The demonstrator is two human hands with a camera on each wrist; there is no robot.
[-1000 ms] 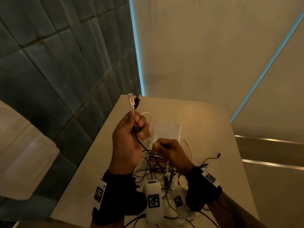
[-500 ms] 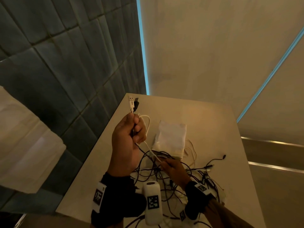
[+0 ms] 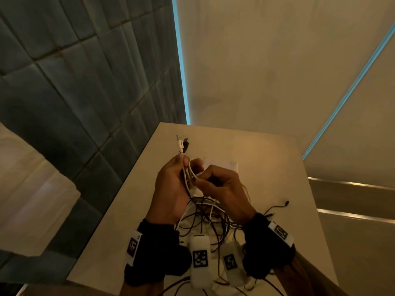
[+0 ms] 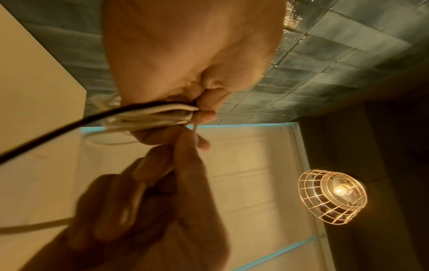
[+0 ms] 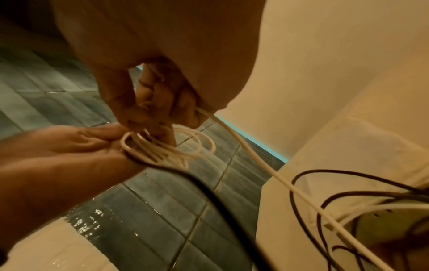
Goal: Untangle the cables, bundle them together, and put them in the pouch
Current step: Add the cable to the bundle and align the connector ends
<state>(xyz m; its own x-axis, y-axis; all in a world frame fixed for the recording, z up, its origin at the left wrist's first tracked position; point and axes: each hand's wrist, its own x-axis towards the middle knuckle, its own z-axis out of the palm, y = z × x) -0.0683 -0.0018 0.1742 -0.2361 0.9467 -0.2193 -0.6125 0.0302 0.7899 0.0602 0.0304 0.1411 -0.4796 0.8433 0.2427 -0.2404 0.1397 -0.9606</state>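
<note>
Left hand (image 3: 171, 189) clamped on looped white cable (image 5: 162, 148) — right hand (image 3: 222, 189) pinching its strand, tangled cables (image 3: 205, 218) on table (image 3: 267, 167) below.

hands: two are seen, left hand (image 3: 171, 189), right hand (image 3: 224, 193) | USB plugs: two are counted, white plug (image 3: 180, 144), black plug (image 3: 186, 145) | pouch (image 3: 222, 165): one | table (image 3: 267, 167): one | caged lamp (image 4: 332, 196): one | tangled cables (image 3: 205, 218): number cannot be counted
</note>
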